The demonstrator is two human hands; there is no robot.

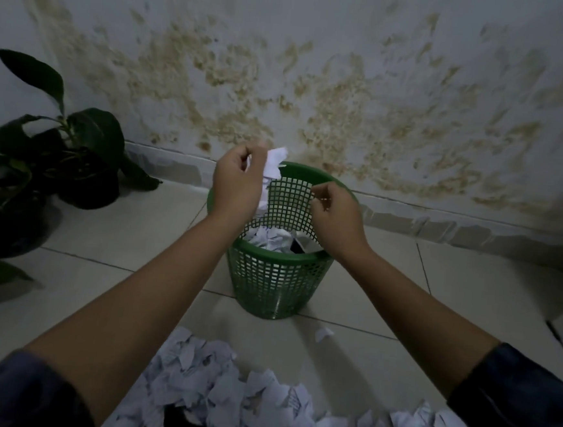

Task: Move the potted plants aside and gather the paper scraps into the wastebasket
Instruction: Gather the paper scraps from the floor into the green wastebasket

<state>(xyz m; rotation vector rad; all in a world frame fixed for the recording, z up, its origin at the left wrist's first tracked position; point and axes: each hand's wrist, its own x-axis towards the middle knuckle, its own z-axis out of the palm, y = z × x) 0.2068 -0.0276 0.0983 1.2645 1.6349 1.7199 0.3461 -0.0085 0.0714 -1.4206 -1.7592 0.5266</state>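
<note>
A green mesh wastebasket [273, 280] stands on the tiled floor by the wall, with white paper scraps [273, 238] inside it. My left hand [238, 184] is above its left rim and holds a white paper scrap [274, 165] between curled fingers. My right hand [335, 217] hovers over the right rim with fingers curled; I cannot see anything in it. A big pile of torn paper scraps [258, 400] lies on the floor close to me. Dark potted plants [58, 158] stand at the left against the wall.
A stained white wall [351, 84] rises right behind the basket. One loose scrap [324, 334] lies on the tiles right of the basket's base. Bare tile floor [469, 295] stretches to the right.
</note>
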